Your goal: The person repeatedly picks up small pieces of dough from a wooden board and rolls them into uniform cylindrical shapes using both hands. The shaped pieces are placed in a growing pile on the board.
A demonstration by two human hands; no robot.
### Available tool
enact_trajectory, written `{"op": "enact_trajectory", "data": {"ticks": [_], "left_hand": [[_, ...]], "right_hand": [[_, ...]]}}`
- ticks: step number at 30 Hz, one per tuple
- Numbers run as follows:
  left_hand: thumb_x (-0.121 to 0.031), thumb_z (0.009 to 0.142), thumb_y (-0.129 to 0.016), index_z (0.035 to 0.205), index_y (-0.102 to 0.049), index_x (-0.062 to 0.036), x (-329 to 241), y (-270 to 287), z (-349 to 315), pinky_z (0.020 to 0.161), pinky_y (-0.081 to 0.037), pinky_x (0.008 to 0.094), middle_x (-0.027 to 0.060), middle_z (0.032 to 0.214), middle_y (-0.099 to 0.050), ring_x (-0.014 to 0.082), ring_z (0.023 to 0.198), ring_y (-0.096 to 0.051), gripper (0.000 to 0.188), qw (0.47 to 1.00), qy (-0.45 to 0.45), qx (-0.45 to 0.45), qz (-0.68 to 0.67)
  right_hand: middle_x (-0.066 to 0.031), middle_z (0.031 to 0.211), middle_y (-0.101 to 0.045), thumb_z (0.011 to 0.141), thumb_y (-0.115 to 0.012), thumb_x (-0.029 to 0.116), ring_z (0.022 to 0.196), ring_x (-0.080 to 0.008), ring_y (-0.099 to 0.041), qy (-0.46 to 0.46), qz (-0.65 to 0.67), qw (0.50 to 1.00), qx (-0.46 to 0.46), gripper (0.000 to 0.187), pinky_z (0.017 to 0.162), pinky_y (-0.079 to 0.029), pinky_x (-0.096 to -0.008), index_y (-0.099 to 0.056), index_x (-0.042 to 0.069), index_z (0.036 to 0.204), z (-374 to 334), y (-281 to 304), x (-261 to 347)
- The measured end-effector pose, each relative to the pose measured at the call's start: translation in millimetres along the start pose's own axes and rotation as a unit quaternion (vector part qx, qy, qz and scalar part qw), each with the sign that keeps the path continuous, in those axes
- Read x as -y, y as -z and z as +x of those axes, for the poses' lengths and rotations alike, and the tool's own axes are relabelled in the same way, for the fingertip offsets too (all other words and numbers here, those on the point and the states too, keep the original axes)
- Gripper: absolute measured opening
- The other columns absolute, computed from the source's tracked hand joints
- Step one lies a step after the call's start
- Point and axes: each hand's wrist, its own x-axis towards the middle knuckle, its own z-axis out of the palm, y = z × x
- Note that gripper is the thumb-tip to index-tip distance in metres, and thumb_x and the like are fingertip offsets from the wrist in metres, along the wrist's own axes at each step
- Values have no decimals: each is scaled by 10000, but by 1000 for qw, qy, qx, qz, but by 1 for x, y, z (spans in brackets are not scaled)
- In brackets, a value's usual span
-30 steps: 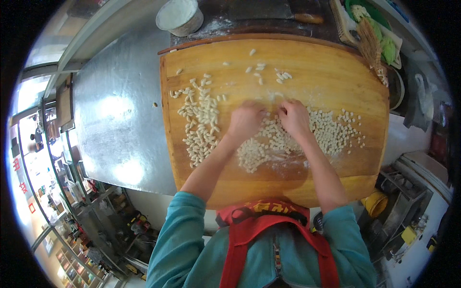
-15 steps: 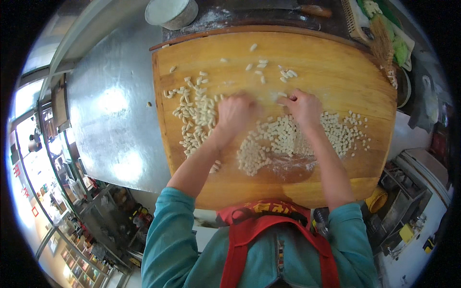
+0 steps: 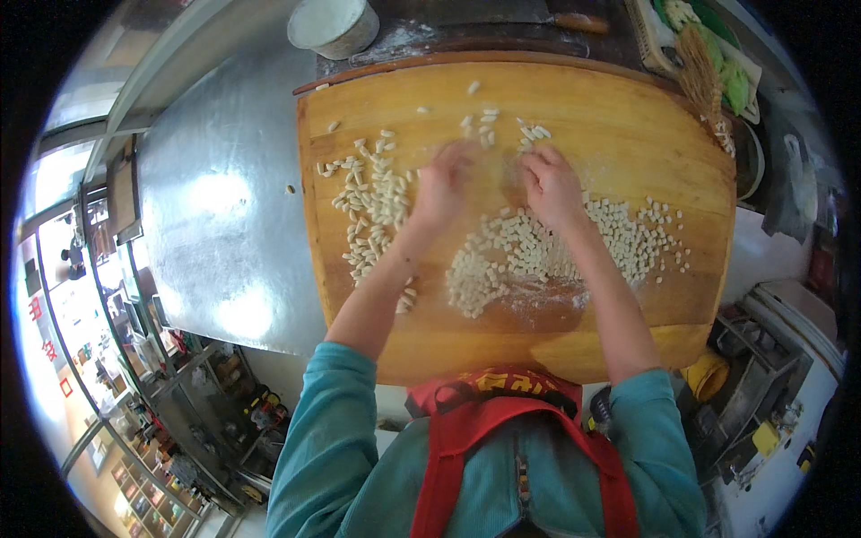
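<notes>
Over the middle of a wooden board (image 3: 610, 108), my left hand (image 3: 439, 186) is smeared by motion, so its fingers do not show clearly. Beside it, my right hand (image 3: 551, 186) has its fingers curled and pressed together; whatever they hold is hidden. Small pale dough cubes (image 3: 529, 247) lie in a wide heap below my right hand. Longer, rounded dough pieces (image 3: 381, 202) are scattered to the left of my left hand. A few more of these lie past my fingertips, including a small cluster (image 3: 535, 131) just beyond the right hand.
Loose flour (image 3: 543, 296) dusts the board's near part. Behind the board stand a white tub (image 3: 334, 27) and a wooden-handled cleaver (image 3: 581, 22). At the far right are a straw brush (image 3: 701, 76) and a basket (image 3: 647, 36). A metal tabletop (image 3: 215, 215) adjoins the left edge.
Both hands have moved a little farther over the board, and the right one has also come slightly left. The pale piece seen at my right fingertips is now out of sight.
</notes>
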Motion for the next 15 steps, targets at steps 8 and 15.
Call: {"op": "enact_trajectory", "data": {"ticks": [8, 15], "left_hand": [[-108, 774, -639, 945, -636, -37, 31, 7, -18, 718, -518, 400, 130, 921, -621, 324, 821, -610, 186, 901, -179, 168, 356], [-149, 791, -634, 925, -662, -37, 27, 2, -11, 717, -515, 401, 141, 878, -625, 325, 826, -616, 177, 924, -161, 123, 325]], "right_hand": [[-166, 837, -650, 760, -648, 123, 908, -335, -597, 57, -88, 987, 123, 148, 813, -488, -429, -669, 7, 849, -19, -19, 1], [-166, 793, -647, 738, -689, 178, 853, -340, -603, -3, -74, 996, 49, 158, 757, -490, -436, -676, 21, 759, -19, -8, -3]]}}
